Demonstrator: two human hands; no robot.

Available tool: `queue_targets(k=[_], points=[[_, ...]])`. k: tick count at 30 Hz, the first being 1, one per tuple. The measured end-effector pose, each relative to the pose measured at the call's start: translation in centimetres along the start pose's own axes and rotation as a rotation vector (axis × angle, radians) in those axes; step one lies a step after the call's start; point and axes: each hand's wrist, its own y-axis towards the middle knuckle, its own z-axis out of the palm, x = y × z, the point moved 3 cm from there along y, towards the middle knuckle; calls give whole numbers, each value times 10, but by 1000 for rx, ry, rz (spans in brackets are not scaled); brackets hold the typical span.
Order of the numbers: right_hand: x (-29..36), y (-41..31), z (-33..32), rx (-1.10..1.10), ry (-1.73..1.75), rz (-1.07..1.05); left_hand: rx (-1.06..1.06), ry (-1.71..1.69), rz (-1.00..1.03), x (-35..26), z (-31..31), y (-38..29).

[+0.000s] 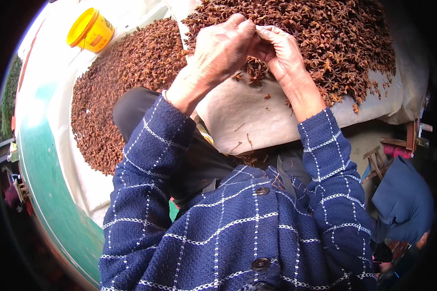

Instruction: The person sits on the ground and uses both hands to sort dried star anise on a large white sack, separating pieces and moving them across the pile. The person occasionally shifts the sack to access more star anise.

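Note:
A broad heap of dried star anise [335, 40] lies before me on a pale cloth sheet [247, 112]. Over its near edge my left hand [222, 47] and my right hand [284, 51] meet, fingertips pressed together. The back of the left hand faces me, its fingers curled away from view. On the right hand, thumb and forefinger come together close to the left fingertips. Whatever may lie between them is hidden. Loose star anise pieces and thin stalks [249, 142] are scattered on the sheet below my wrists.
A second heap of brown dried pieces [120, 72] spreads at the left, beside my knee. Beyond it a yellow plastic bucket [91, 31] stands tilted in view. Green flooring [58, 174] runs along the left. Another person in dark blue clothing [404, 203] is at the right.

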Motion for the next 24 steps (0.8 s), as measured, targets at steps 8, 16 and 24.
queue_targets(k=[8,16,24], points=[[20,-17,-13,128,504,197,-149,-199,-167,18,-11,-6],[35,-70,-29,226,-1001,52,365,71,-131,7,7,-29],[6,-35,-18,-19,-1675,-393,173,69,-317,45,-2,-26]])
